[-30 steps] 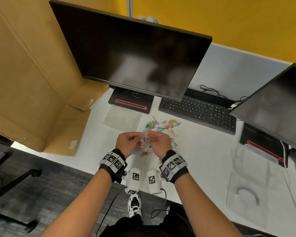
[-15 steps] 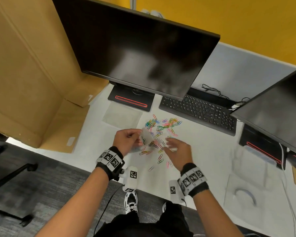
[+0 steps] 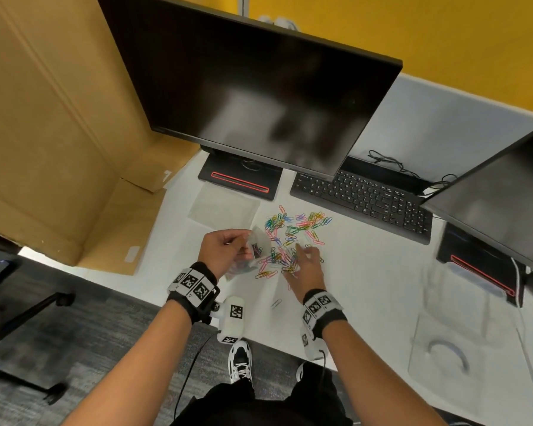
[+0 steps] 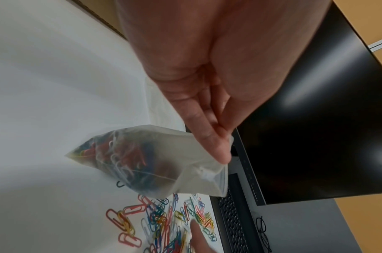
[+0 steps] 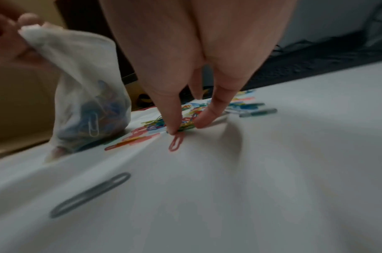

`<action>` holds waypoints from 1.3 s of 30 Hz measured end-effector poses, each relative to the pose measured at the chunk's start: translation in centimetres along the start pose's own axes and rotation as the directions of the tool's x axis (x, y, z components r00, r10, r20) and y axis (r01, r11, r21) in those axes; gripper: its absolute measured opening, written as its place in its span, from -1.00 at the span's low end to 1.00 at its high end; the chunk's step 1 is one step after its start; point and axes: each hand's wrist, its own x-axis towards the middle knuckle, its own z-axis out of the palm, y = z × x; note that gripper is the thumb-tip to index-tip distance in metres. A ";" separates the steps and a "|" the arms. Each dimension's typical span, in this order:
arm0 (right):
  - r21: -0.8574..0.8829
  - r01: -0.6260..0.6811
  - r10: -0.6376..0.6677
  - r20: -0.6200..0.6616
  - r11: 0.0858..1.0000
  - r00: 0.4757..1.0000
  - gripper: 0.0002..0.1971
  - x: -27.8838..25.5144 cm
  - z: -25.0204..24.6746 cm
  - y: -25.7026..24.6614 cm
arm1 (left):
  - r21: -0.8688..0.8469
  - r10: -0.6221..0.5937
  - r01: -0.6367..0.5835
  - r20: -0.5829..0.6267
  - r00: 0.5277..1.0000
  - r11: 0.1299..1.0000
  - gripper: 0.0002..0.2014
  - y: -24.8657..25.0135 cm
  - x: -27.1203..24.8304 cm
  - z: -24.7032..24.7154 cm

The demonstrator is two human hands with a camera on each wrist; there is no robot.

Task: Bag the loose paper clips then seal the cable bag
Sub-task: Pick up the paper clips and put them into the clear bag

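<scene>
My left hand point(image 3: 225, 250) pinches the top corner of a small clear bag point(image 3: 257, 244) partly filled with coloured paper clips; in the left wrist view the bag point(image 4: 153, 160) hangs from my fingertips point(image 4: 220, 150) over the white desk. Loose coloured paper clips point(image 3: 293, 232) lie scattered just right of it. My right hand point(image 3: 305, 262) reaches down onto the near side of the pile, its straight fingertips point(image 5: 175, 126) touching clips point(image 5: 207, 109) and holding nothing. One grey clip point(image 5: 90, 195) lies apart, nearer me. The clear cable bag point(image 3: 446, 355) with a white cable lies at the far right.
A black keyboard point(image 3: 363, 198) and a monitor base point(image 3: 240, 181) stand behind the clips, under two dark monitors. An empty clear bag point(image 3: 225, 206) lies behind my left hand. A cardboard box point(image 3: 59, 149) fills the left. The desk's front edge point(image 3: 259, 330) runs below my wrists.
My right hand let go of the bag, swung right and came down onto the loose clips. My left hand kept hold of the bag and stayed in place.
</scene>
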 end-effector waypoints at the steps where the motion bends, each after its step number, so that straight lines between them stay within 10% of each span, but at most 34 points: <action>1: -0.137 0.082 -0.079 0.029 0.987 0.996 -0.32 0.5 -0.1 -0.3 | -0.002 0.001 -0.001 -0.003 1.000 1.000 -0.86 0.1 -0.1 0.0; 5: -0.468 0.294 -0.225 0.200 0.833 0.954 -0.28 1.7 -0.4 -0.7 | -0.012 0.004 -0.004 -0.010 1.000 1.000 -0.88 0.3 -0.4 -0.1; 10: -0.407 0.353 -0.311 0.168 0.842 0.935 -0.54 1.8 -0.6 0.0 | -0.009 -0.002 0.002 0.000 1.000 1.000 -0.89 0.3 -0.6 0.2; 16: 0.163 -0.072 0.090 -0.102 0.984 0.991 -0.91 2.1 -4.0 1.1 | 0.001 -0.029 0.029 0.021 0.999 1.000 -0.89 0.3 -0.6 0.7; 20: 0.692 -0.263 0.316 0.053 0.672 0.947 -0.89 1.7 -6.8 -0.3 | 0.014 -0.024 0.024 0.006 1.000 1.000 -0.89 0.3 -0.6 1.0; 24: 0.907 -0.273 0.145 0.238 0.322 0.960 -0.80 0.9 -8.3 -4.3 | 0.007 -0.021 0.021 -0.005 1.000 1.000 -0.89 0.4 -0.7 1.4; 28: 0.860 -0.254 0.039 0.264 0.443 0.964 -0.77 0.5 -6.8 -7.2 | 0.003 -0.020 0.020 -0.010 1.000 1.000 -0.88 0.3 -0.6 1.7; 33: 0.517 -0.075 -0.034 0.198 0.853 0.980 -0.72 0.5 -4.6 -8.3 | 0.015 -0.023 0.023 -0.006 1.000 1.000 -0.88 0.5 -0.7 1.8; 39: 0.261 0.199 -0.223 0.066 0.944 0.973 -0.82 -0.7 -4.9 -9.9 | 0.016 -0.015 0.015 -0.001 1.000 1.000 -0.90 0.7 -0.8 1.7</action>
